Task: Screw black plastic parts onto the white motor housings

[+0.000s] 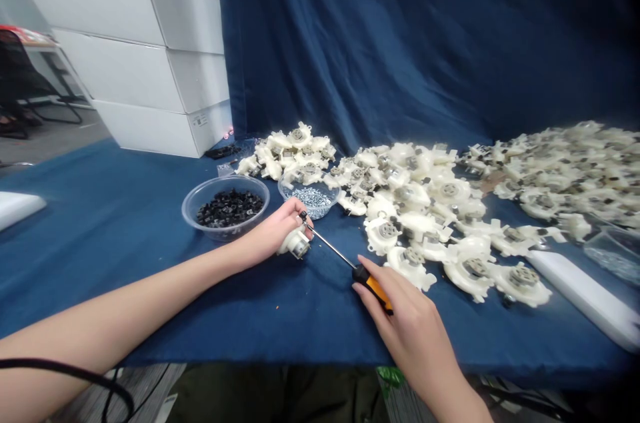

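My right hand (405, 306) is closed around the black and orange handle of a screwdriver (374, 288). Its shaft runs up and left to a small black part (303, 215) by the fingertips of my left hand (280, 226). Those fingers grip a cream plastic housing with a small metal motor (299, 246), held low over the blue cloth. My left fingers partly cover the housing and the black part. Just behind that hand stands a clear bowl of silver screws (320, 210). To its left is a clear bowl (189, 210) of small black plastic parts (230, 208).
Many cream motor housings (410, 196) are heaped behind and right of my hands, with a larger pile (590, 170) at far right. White boxes (145, 70) are stacked back left. A white foam block (585, 296) and a clear container (613, 253) lie right. A dark blue curtain (400, 63) hangs behind.
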Tool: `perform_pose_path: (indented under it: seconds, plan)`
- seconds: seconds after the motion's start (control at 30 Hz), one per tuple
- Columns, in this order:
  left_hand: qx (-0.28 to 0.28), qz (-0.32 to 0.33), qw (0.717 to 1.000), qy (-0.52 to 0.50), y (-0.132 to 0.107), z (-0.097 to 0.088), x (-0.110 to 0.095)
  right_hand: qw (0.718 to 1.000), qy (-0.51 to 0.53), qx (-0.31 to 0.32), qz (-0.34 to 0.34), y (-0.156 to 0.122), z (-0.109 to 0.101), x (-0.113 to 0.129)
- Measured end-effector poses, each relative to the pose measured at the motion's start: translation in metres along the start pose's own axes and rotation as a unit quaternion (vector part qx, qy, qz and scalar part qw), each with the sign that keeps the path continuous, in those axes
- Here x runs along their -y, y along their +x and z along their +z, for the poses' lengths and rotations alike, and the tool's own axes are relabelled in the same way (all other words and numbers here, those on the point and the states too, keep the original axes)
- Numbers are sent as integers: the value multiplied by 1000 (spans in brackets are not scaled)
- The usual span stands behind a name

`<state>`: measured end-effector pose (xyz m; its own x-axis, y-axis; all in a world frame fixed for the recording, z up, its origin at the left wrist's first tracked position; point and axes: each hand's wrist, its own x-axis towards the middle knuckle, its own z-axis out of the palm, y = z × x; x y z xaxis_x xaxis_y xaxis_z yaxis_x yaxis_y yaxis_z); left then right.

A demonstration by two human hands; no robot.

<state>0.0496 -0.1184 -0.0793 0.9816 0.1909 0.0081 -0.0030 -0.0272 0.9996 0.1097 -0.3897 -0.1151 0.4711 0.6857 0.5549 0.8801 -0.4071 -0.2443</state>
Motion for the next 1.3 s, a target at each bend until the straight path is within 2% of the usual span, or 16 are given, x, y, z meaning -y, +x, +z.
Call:
perform_pose_path:
  seconds: [0.17,0.3,0.43,0.6,0.67,0.77,0.9,1.0,1.17,1.3]
  plan:
    - [-19,12,1000,5,-1,4,4,996,64,22,65,4,-2,-1]
    - [-19,10,1000,7,-4,6,4,991,102,27,79,5,-11,0]
    - [-12,0,999,37,-8,6,0,985,112,65,115,0,-19,5]
    - [11,8,998,61,-10,5,0,958,184,113,191,2,-20,5]
    - [13,5,998,64,-11,4,1,952,196,112,209,5,-19,5]
    - [9,-3,998,61,-11,4,1,964,171,66,193,6,-18,7]
    - [16,2,998,56,-11,3,1,986,120,-20,118,1,-17,10]
    - [19,6,998,53,-11,2,3,988,105,-11,114,-2,-17,10]
    - [13,14,998,56,-9,2,5,973,157,41,166,1,-17,8]
    - [8,8,999,40,-7,2,6,980,140,-11,142,3,-19,9]
